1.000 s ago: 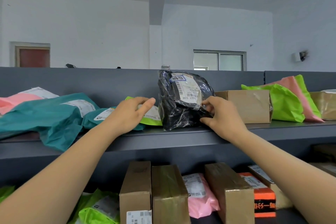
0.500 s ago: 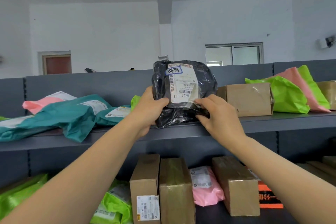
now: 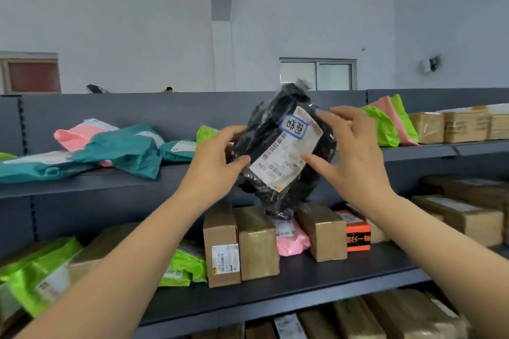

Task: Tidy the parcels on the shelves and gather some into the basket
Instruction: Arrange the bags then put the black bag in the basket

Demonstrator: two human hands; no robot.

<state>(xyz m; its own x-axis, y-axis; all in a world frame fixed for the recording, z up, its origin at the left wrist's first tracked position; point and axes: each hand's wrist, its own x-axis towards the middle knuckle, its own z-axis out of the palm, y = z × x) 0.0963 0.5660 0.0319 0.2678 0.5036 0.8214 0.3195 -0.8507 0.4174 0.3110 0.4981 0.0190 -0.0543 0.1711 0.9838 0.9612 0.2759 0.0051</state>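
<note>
A black plastic parcel (image 3: 278,129) with a white shipping label hangs tilted in the air in front of the top shelf (image 3: 82,180). My left hand (image 3: 214,162) grips its left side, thumb on the front. My right hand (image 3: 355,157) holds its right side, fingers spread, thumb on the label. No basket is in view.
Teal, pink and green mailer bags (image 3: 118,146) lie on the top shelf at left; green and pink bags (image 3: 385,126) and brown boxes (image 3: 462,126) at right. The middle shelf (image 3: 303,283) carries upright cardboard boxes (image 3: 256,242), a pink bag, an orange box and green bags (image 3: 35,272).
Both hands closed on the black parcel and lifted it off the top shelf toward me, tilting it to the right. The view shifted down.
</note>
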